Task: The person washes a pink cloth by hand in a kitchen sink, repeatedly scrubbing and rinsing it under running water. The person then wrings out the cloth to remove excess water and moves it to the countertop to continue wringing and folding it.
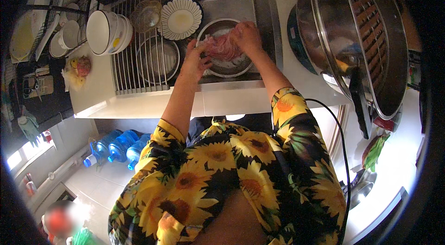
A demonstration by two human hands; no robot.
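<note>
A pink, wrinkled cloth or mesh-like item (224,47), its exact kind unclear, lies in a round metal basin (226,71) in the sink (266,12). My right hand (247,38) pinches its upper right part, fingers closed on it. At its left end is my left hand (196,59), thumb and forefinger touching the edge, the other fingers spread; the pinch itself is too blurred to settle. Whitish liquid or foam shows around the item. A fluted plate (181,19) sits just beyond the left hand, and a second metal bowl (158,62) stands under the rack to the left.
A roll-up drying rack (139,83) spans the sink's left side, with a glass bowl (146,16) on it. Stacked white bowls (104,33) stand beside it. At the right is a large pan with a glass lid (351,36). Blue water bottles (120,146) lie on the floor.
</note>
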